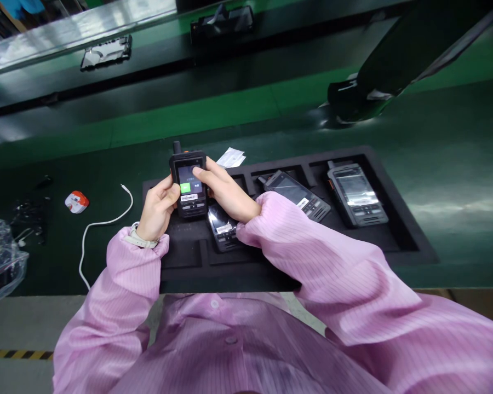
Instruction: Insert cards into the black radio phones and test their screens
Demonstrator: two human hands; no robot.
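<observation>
A black handheld radio [190, 203] with a stubby antenna is held upright between both hands, its screen lit with a green box. My left hand [158, 208] grips its left edge, the thumb at the lower left of the screen. My right hand [227, 191] holds the right side, with a finger or thumb over the upper right of the screen. Below them lies a black foam tray [183, 256]. It carries a radio partly under my right wrist [222, 227], a tilted radio [298, 194] and another at the right [358, 194].
A white cable [83, 251] and a red-and-white object [76, 202] lie left of the tray. Plastic bags [2, 257] are at the far left. Paper slips [231, 157] lie behind the tray. A dark arm-like stand [353, 101] rises at back right. Device housings [107, 53] sit farther back.
</observation>
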